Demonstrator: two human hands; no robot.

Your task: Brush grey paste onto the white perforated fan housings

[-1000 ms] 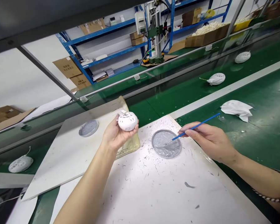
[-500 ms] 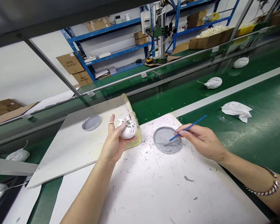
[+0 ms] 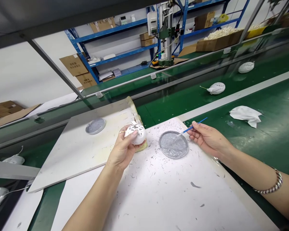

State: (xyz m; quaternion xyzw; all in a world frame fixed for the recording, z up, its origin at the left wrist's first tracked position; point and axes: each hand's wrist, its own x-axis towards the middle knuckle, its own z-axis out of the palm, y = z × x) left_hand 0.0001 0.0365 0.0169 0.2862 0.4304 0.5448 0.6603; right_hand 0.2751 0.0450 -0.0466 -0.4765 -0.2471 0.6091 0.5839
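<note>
My left hand (image 3: 125, 147) grips a round white slotted part (image 3: 139, 136), thumb on its face, above the edge between the two boards. Pinched in my right hand (image 3: 208, 138) is a thin blue stick (image 3: 195, 124), whose tip lies over the grey paste in a shallow round dish (image 3: 173, 144). That dish rests on a white board (image 3: 159, 192) speckled with grey marks. On the paler board (image 3: 74, 157) at the left sits a second dish (image 3: 95, 126) with grey material.
White parts (image 3: 216, 88) lie on the green conveyor (image 3: 163, 102) at the right, near a crumpled white cloth (image 3: 245, 115). A metal frame bar (image 3: 12, 170) crosses at the left. Behind stand blue shelves (image 3: 110, 31) and cardboard boxes (image 3: 73, 64).
The white part has turned and moved slightly right in my left hand. My right hand has shifted, and the stick slants less steeply. White parts on the conveyor have moved left.
</note>
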